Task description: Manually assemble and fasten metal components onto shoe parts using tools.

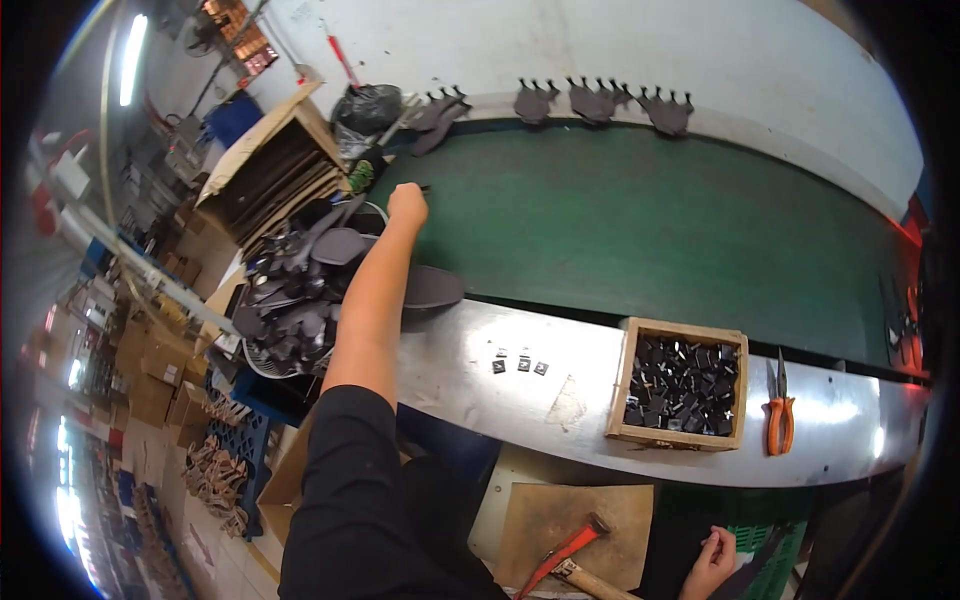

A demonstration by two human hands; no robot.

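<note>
My left hand reaches far forward over the near left corner of the green belt, its fingers closed. A small dark bit shows at the fingertips; what it is I cannot make out. Under and beside my left forearm a heap of dark grey sole-shaped pieces with straps fills a round basket. One flat grey piece lies at the belt's near edge. My right hand is low at the right, fingers curled together, next to a green plastic crate. Whatever those fingers hold is hidden.
On the metal ledge sit several small black square pieces, a wooden box of black pieces and orange-handled pliers. A red-handled hammer rests on a brown board. Strapped grey pieces line the green belt's far edge.
</note>
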